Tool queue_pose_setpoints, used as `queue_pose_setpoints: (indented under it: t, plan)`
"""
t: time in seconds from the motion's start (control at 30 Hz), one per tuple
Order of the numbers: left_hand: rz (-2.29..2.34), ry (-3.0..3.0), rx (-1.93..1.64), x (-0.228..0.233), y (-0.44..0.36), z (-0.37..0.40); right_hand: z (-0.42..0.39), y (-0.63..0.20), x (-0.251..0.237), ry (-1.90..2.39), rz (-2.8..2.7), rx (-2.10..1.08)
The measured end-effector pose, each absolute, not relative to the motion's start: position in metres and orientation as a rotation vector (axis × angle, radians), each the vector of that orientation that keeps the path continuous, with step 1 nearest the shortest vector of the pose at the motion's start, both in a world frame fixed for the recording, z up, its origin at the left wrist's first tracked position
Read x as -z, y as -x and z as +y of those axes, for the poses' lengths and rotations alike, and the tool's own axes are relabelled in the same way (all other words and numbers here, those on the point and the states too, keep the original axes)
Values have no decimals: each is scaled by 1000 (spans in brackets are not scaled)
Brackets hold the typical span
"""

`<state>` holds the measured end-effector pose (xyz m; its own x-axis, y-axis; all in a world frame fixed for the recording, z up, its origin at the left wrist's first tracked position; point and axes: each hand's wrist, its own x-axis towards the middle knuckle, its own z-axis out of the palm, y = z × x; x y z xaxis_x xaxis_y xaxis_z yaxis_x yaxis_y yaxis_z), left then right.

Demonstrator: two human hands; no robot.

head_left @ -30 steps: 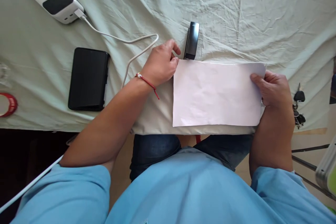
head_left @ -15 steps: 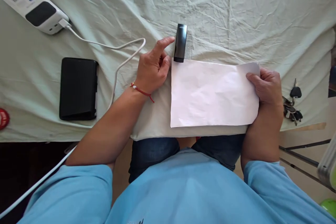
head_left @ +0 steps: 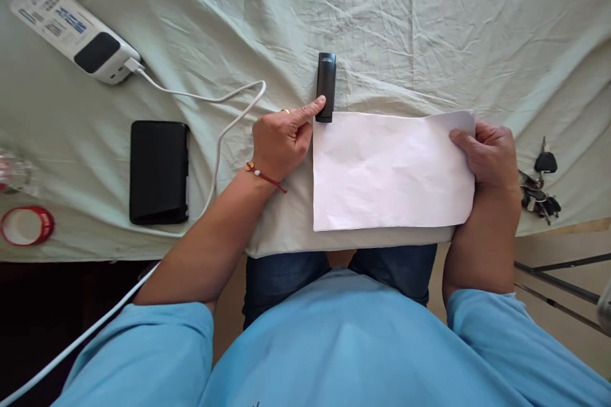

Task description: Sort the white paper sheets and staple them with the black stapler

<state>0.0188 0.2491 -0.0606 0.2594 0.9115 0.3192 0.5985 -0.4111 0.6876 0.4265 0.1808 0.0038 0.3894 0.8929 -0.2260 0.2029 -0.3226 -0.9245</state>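
Observation:
A black stapler (head_left: 326, 76) lies upright on the cloth, its near end over the top left corner of a white sheet of paper (head_left: 391, 172). With its index finger stretched out, my left hand (head_left: 281, 140) touches the top of the stapler near that end. The thumb and other fingers are curled beside the paper's left edge, gripping nothing that I can see. My right hand (head_left: 494, 152) pinches the paper's right edge, thumb on top and fingers behind. Whether the paper is one sheet or a stack, I cannot tell.
A white power bank (head_left: 76, 32) with a white cable (head_left: 217, 152) lies at the upper left. Below it is a black case or device (head_left: 159, 172). A red-rimmed roll (head_left: 27, 226) is at far left, and keys (head_left: 541, 187) lie right of my right hand.
My left index finger has moved from beside the stapler onto its top. The stapler has turned slightly. My right hand keeps its pinch on the paper. The view has shifted a little.

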Motion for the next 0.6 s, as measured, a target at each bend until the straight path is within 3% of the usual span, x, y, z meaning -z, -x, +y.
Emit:
queue_pose_setpoints:
  t: [0.33,0.6]
  plan:
    - [1250,-1838,-1133,44,-18,252,168,-418,-22,1559,-911,-1253]
    - [1122,-1452,-1374,47,0,210,171,-408,-8,1394,-872,-1164]
